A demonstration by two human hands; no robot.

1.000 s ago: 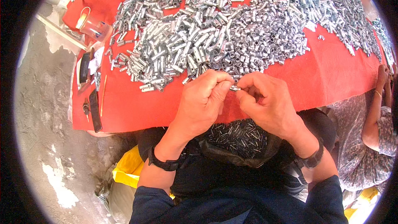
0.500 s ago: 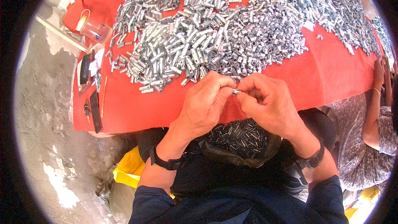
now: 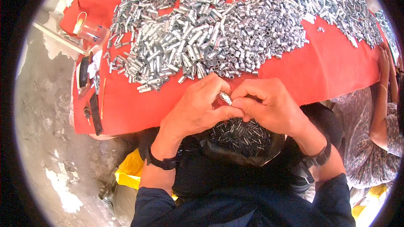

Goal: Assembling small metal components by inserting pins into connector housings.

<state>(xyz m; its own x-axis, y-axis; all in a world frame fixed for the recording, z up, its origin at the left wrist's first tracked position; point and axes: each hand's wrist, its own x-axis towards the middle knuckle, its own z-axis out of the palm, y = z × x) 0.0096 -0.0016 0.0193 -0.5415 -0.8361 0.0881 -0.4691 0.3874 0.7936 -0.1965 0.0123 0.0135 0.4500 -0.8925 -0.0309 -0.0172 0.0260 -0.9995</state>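
Note:
A small shiny metal tube shows between the fingertips of both hands, above the near edge of the red cloth. My left hand is closed around it, with the thumb stretched toward the right fingers. My right hand meets it in a pinch at the tube's right end; whatever those fingertips hold is hidden. Just beyond the hands lies a pile of short metal rings and tubes. Below them, a dark cloth pouch in my lap holds many thin metal pins.
Longer metal tubes spread over the cloth at left and back. A clear plastic jar, a dark flat strip and a thin stick lie at the left. Another person's arm rests at the right edge, beside a yellow bag.
The metal tube has moved slightly left and now shows more of its length. My left thumb has stretched out toward the right fingers. The view has shifted a little.

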